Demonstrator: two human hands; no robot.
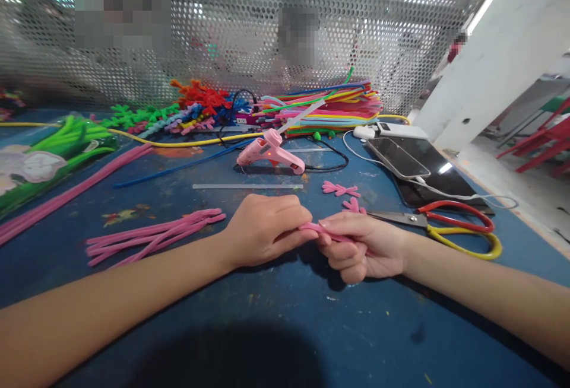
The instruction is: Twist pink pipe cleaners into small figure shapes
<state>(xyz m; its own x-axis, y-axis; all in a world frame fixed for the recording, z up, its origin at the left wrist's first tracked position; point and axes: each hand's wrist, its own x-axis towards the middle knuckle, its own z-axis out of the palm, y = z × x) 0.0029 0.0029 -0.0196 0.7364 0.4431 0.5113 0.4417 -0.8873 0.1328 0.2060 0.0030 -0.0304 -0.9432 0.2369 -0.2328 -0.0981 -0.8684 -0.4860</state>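
My left hand and my right hand meet at the middle of the blue table, both gripping one pink pipe cleaner between their fingertips. The stem runs from my left fingers into my right fist, where most of it is hidden. Two small folded pink pipe cleaner pieces lie just beyond my right hand. A bundle of loose pink pipe cleaners rests to the left of my left wrist.
A pink glue gun stands behind the hands, a clear glue stick in front of it. Red and yellow scissors lie at right, near a phone and tablet. Coloured pipe cleaner piles line the perforated screen.
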